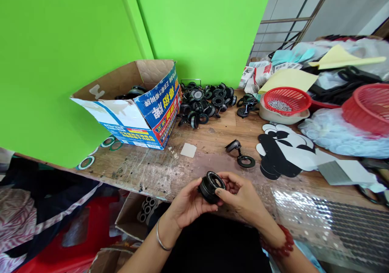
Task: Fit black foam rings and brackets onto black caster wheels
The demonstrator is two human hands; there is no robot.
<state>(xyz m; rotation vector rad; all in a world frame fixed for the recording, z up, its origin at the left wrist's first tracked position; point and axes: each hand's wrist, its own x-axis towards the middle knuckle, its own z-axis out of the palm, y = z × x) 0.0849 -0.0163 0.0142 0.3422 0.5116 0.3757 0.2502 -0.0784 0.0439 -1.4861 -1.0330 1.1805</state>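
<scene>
Clamped in left fingers (193, 184) and right fingers (227, 196): round black part (207, 191), over near edge of desk (144, 169). Could slip or twist loose if pinched unevenly on curved rim. Just beyond right fingers: loose ringed part (240, 151), in way of forward reach, easily knocked. Beyond left fingers: card scrap (189, 150), open box (133, 137); farther, black pile (200, 104). Right of fingers: cutouts (278, 159).

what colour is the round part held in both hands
Black; the round part shows best in the head view.
</scene>
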